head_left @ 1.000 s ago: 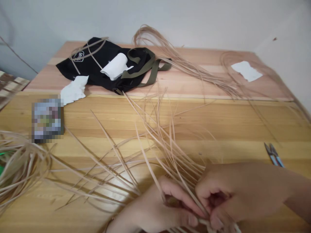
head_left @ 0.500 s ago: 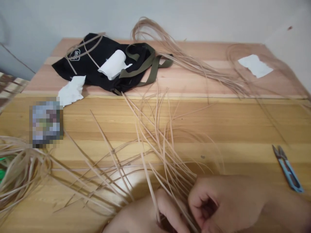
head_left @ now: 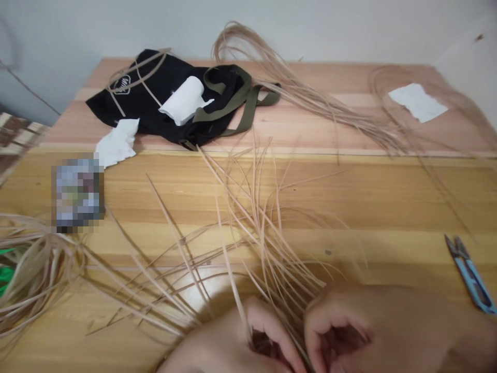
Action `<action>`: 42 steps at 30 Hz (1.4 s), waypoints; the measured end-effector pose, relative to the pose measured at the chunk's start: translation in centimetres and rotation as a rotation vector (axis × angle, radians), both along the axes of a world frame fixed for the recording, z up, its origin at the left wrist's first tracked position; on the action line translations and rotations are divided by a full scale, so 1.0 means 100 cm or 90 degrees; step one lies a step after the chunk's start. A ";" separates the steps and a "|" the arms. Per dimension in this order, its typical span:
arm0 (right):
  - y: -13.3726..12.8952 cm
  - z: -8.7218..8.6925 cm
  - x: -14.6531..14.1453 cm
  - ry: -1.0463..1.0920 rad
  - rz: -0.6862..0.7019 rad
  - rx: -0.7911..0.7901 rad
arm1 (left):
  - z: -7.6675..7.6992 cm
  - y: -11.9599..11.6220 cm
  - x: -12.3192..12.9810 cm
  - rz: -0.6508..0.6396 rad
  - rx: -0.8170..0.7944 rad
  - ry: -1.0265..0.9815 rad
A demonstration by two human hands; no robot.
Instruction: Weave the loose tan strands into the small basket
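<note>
At the bottom edge, both hands work close together over a fan of thin tan rattan strips (head_left: 264, 248). My left hand (head_left: 233, 342) is closed, its index finger bent toward the thumb, with a strip running up past it. Just to its right, my right hand (head_left: 361, 326) is curled, its fingers closed down around the strips' gathered end. The fingertips and the point where the strips meet are cut off by the frame's lower edge. Strips spread away from the hands across the wooden table (head_left: 388, 202).
Blue-handled thread snips (head_left: 471, 277) lie at the right. Behind are a black bag (head_left: 163, 83) with green straps, a paper roll (head_left: 182, 101), a longer rattan bundle (head_left: 310, 98) and a paper sheet (head_left: 418, 102). A rattan coil (head_left: 39, 264) and a blurred-out item (head_left: 78, 191) are at left.
The view has shifted slightly, so the table things appear a little further right. My right hand has moved slightly right and its curl is wider. My left hand's finger loop has widened too.
</note>
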State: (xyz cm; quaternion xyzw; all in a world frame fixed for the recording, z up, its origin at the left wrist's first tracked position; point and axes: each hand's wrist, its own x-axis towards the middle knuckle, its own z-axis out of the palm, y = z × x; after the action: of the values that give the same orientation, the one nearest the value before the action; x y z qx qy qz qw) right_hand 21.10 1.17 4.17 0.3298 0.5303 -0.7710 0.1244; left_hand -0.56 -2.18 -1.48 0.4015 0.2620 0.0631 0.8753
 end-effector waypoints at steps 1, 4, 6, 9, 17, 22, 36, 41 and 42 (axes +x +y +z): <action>0.000 0.005 -0.001 -0.019 0.018 0.030 | 0.001 0.001 0.000 -0.003 0.008 0.009; 0.002 0.016 -0.006 -0.078 0.055 0.077 | 0.006 0.003 0.001 0.003 0.017 0.028; 0.004 0.014 -0.008 -0.082 0.070 0.032 | 0.007 0.003 0.001 -0.004 0.009 0.045; 0.006 -0.001 -0.009 -0.038 0.082 -0.098 | 0.007 0.001 0.002 -0.007 0.013 0.026; -0.003 -0.013 -0.008 -0.122 0.008 -0.114 | -0.005 -0.007 -0.001 0.009 0.045 -0.070; -0.007 -0.008 -0.011 -0.105 0.023 -0.088 | -0.015 -0.013 -0.003 -0.028 0.058 -0.086; -0.012 -0.005 -0.012 -0.106 0.067 0.006 | -0.017 -0.007 -0.004 -0.010 0.085 -0.008; -0.029 0.003 -0.016 -0.192 0.056 0.144 | -0.010 -0.001 -0.005 -0.012 0.092 -0.029; -0.031 0.005 -0.017 -0.202 0.054 0.152 | -0.009 0.000 -0.006 -0.019 0.094 -0.026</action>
State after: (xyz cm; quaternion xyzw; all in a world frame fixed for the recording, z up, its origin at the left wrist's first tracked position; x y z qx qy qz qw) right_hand 19.42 -1.88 4.64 0.4369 0.6051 -0.6351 0.1989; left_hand -1.12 -2.16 -2.39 0.4677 0.2328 0.0773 0.8492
